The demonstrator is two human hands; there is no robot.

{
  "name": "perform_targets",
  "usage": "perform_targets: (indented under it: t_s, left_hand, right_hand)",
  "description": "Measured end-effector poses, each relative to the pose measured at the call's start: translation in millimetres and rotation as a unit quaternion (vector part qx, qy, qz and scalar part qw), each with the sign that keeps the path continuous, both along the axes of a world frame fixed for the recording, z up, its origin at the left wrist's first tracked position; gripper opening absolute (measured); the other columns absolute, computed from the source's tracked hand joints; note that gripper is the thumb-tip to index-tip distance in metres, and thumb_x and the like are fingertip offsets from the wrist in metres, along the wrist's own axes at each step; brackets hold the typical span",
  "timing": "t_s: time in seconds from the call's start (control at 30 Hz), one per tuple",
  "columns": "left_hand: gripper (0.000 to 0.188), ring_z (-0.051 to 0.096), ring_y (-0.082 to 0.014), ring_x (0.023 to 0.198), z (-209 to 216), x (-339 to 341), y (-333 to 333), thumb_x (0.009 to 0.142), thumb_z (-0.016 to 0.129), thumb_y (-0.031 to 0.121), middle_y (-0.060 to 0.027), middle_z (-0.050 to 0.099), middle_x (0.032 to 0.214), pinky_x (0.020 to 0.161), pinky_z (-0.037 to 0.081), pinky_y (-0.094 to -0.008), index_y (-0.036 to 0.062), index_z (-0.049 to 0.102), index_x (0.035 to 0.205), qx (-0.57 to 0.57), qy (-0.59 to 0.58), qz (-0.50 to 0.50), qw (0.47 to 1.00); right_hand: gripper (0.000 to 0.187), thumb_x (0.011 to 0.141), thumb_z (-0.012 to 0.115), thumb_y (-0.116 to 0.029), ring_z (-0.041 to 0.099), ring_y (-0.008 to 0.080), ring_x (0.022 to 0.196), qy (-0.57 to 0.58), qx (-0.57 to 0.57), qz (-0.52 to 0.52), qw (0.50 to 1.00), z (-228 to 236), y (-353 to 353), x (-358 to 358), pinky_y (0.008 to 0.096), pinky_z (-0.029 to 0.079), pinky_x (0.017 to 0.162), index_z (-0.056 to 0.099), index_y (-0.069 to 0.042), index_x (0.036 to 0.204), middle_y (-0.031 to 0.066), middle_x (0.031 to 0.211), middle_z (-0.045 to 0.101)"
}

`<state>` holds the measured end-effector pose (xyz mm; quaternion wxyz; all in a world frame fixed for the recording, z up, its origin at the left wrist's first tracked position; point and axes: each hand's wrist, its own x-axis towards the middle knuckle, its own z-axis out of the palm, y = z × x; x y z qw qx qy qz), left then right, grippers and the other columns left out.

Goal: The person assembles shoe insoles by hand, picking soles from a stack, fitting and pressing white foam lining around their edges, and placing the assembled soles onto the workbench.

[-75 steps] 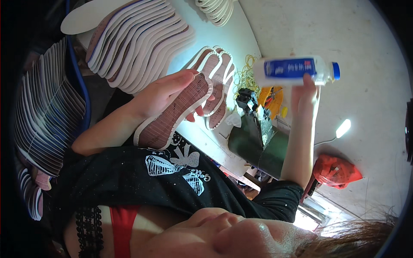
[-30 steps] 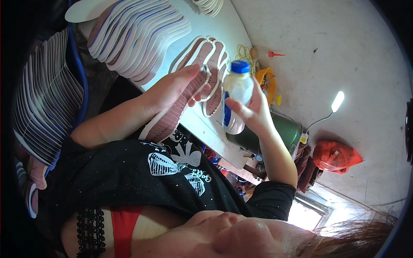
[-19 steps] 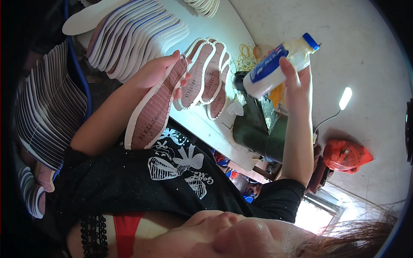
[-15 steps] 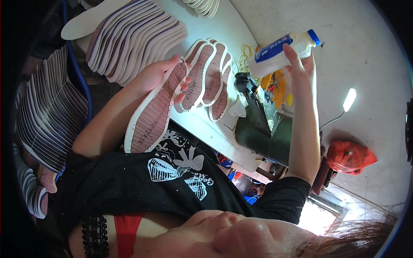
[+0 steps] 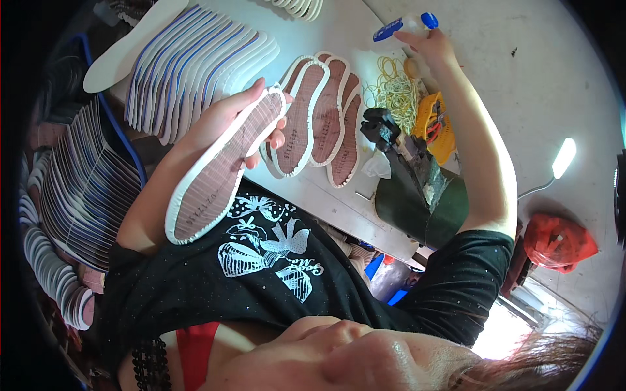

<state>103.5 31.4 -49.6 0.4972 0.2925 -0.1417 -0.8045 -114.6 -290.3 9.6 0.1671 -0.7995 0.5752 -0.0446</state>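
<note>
My left hand point(image 5: 244, 107) grips a shoe insole point(image 5: 212, 173), its brown, stitched face turned up and a puckered white rim around it. The thumb lies along one edge, and the fingertips curl around the other. Out over the far right of the white table, my right hand point(image 5: 433, 47) is closed around a translucent white plastic bottle point(image 5: 412, 26) with a blue label and blue cap. Its fingers partly cover the bottle. Between the hands, several similar brown insoles point(image 5: 326, 124) overlap on the table beside the held one.
A row of white and blue-edged soles point(image 5: 195, 72) stands at the far left, with another stack point(image 5: 91, 176) nearer. Yellow cord point(image 5: 394, 85), an orange basket point(image 5: 435, 120) and a dark green machine point(image 5: 424, 202) stand near my right arm. A lit lamp point(image 5: 563, 158) and red bag point(image 5: 559, 242) are right.
My right hand has moved farther away, carrying the bottle toward the far edge. My left hand has shifted slightly, and the insole's near end has swung left and down.
</note>
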Motion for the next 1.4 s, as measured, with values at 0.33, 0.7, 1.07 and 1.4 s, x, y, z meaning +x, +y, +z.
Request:
perform_targets:
  t_s: [0.33,0.7,1.07,1.4]
  left_hand:
    - [0.06,0.059,-0.024,0.069,2,-8,-2,0.098,0.025,0.043,-0.0192,0.042,0.099,0.037,0.057,-0.0288,-0.0071,0.024,0.131,-0.061,0.252,-0.048,0.965]
    - [0.058,0.054,-0.0189,0.06,0,-22,2,0.099,0.022,0.04,-0.0192,0.038,0.106,0.045,0.058,-0.0286,0.0003,0.016,0.14,-0.18,0.412,0.065,0.891]
    - [0.064,0.061,-0.0229,0.065,12,-38,-2,0.096,0.027,0.049,-0.0253,0.049,0.116,0.052,0.058,-0.0343,0.0057,0.017,0.143,-0.296,0.426,-0.026,0.855]
    - [0.055,0.059,-0.0205,0.092,-20,-57,-30,0.097,0.031,0.046,-0.018,0.05,0.123,0.084,0.05,-0.0354,0.003,0.041,0.13,-0.035,0.195,0.147,0.969]
  right_hand:
    - [0.049,0.068,0.081,-0.022,0.058,0.0143,0.085,-0.089,0.12,-0.072,0.986,-49,-46,-29,0.0209,0.048,0.068,0.057,0.006,0.101,0.0105,0.099,0.058]
    - [0.082,0.076,0.067,-0.042,0.057,0.0238,0.105,-0.04,0.028,-0.023,0.999,74,99,-2,0.0339,0.043,0.092,0.034,0.008,0.132,0.0213,0.111,0.06]
    - [0.055,0.085,0.065,-0.019,0.053,0.0197,0.114,-0.247,0.335,0.097,0.904,86,309,-48,0.0342,0.043,0.094,0.041,0.002,0.13,0.0134,0.129,0.052]
    - [0.032,0.096,0.045,-0.024,0.063,0.016,0.077,-0.544,0.408,-0.043,0.732,16,377,9,0.0245,0.049,0.06,0.048,0.003,0.111,0.0152,0.098,0.062]
